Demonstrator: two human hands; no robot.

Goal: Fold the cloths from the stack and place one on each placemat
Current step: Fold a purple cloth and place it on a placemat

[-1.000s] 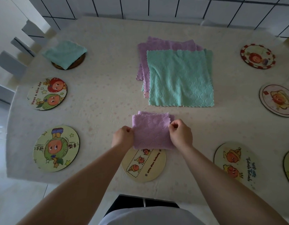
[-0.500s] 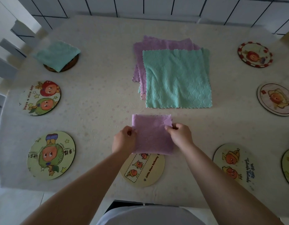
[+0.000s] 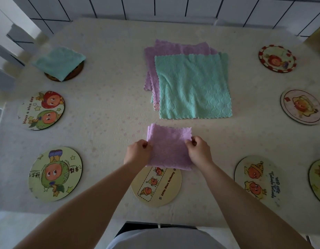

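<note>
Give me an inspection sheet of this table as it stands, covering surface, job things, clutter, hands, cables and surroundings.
Surface: table under a pale speckled cover.
Job's things: stack of unfolded cloths at centre, teal on top, purple beneath. Folded teal cloth lies on the far-left mat. Folded purple cloth is held over the far edge of the near mat. Six other mats in view are bare, one of them cut by the right edge.
Clutter: nothing seen.
Hands: left hand and right hand each pinch a side of the purple cloth.
Cables: nothing seen.
Surroundings: tiled wall behind; chair at far left.
</note>
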